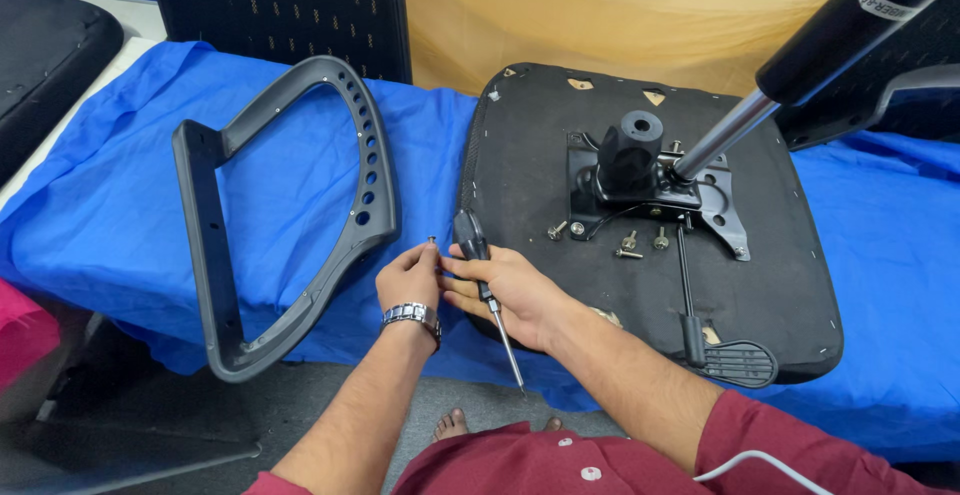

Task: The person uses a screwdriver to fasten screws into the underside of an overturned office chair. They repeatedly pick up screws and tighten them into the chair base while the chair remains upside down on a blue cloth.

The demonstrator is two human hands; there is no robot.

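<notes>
A big black upside-down chair seat (pixel 650 285) lies on the blue cloth (pixel 120 205), beside a grey plastic armrest (pixel 290 215). The right hand (pixel 505 290) holds a black-handled screwdriver (pixel 485 285). The left hand (pixel 408 277) pinches a tiny silver screw (pixel 432 242).

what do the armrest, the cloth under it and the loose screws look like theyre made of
Armrest: likely moulded plastic, dark grey, matte, with a row of holes along its curved side. Cloth: thin blue fabric, wrinkled and draped over the table edge. Loose screws: metal by their silvery shine, lying on the black chair seat underside.
</notes>
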